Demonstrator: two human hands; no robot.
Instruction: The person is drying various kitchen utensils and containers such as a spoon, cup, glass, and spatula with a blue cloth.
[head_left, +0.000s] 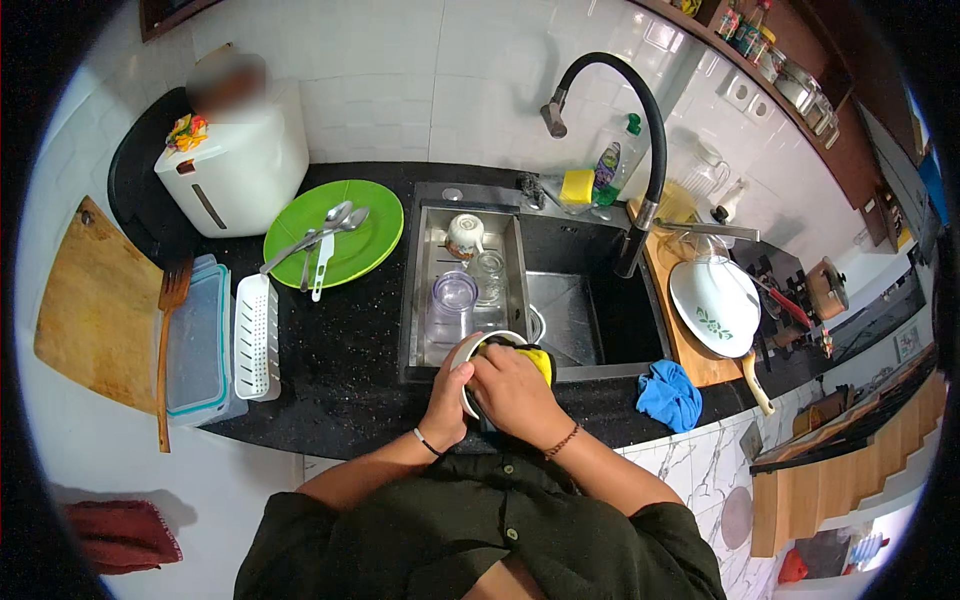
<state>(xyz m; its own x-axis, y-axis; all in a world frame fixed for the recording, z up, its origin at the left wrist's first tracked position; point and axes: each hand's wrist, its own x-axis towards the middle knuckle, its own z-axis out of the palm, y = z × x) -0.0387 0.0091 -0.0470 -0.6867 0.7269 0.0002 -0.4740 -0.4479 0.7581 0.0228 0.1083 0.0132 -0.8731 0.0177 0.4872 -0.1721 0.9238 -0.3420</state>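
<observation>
My left hand (448,398) grips a white round vessel (499,337) by its side at the front edge of the steel sink (412,280). My right hand (512,390) is closed on a yellow-and-dark cloth (538,363), pushed into the vessel's mouth. In the sink's left compartment, just beyond my hands, are a clear purplish cup (453,298), a glass (488,278) and a white patterned cup (465,234). The dark right basin (585,310) is partly visible below the black tap (628,105).
Left stand a green plate (355,245) with cutlery, a white rack (256,335), lidded container (205,350), wooden board (95,300) and white appliance (250,150). Right are a blue cloth (668,395), board (672,350) with white dishes (715,300), a bottle (620,160) and yellow sponge (577,186).
</observation>
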